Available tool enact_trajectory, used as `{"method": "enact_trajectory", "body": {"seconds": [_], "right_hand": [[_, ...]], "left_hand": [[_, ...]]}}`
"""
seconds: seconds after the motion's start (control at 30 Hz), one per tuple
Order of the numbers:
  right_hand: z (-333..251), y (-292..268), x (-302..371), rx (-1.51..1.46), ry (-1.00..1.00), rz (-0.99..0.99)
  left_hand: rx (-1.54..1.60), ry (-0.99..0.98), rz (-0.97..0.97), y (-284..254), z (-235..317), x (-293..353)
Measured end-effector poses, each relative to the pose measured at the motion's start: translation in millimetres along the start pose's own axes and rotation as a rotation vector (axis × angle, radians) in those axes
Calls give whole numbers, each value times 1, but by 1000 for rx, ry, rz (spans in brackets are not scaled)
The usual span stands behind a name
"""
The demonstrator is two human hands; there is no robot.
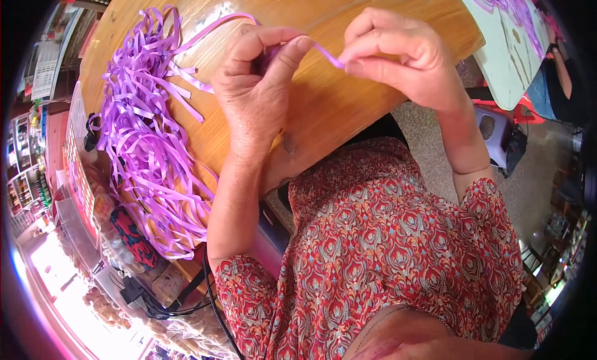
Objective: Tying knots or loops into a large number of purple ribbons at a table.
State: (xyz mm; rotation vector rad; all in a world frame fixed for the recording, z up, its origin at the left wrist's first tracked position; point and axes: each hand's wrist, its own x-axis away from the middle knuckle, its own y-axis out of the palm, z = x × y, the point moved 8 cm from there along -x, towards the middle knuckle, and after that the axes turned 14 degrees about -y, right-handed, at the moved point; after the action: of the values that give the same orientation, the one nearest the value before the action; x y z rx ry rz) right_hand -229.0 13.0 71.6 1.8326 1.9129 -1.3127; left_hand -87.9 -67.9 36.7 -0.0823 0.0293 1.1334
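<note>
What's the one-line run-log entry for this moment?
left hand: pinches purple ribbon | right hand: pinches same ribbon | span: short, between hands | nearby: ribbon pile on wooden table, left side

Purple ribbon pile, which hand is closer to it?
Left. Your left hand is just right of the purple ribbon pile; your right hand is farther right, past the left one.

the hands partly hide the purple ribbon, and shelf goods blur.
</note>
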Motion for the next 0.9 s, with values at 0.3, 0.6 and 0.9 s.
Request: {"method": "enact_trajectory", "body": {"seconds": [0.3,0.6,0.9], "right_hand": [[39,48,11,-1316,365,215],[37,63,0,-1756,282,251],[45,38,1,-866,261,544]], "left_hand": [[424,-219,-117,14,-17,3],[492,-238,-72,8,-19,3],[332,-46,23,7,-5,9]]}}
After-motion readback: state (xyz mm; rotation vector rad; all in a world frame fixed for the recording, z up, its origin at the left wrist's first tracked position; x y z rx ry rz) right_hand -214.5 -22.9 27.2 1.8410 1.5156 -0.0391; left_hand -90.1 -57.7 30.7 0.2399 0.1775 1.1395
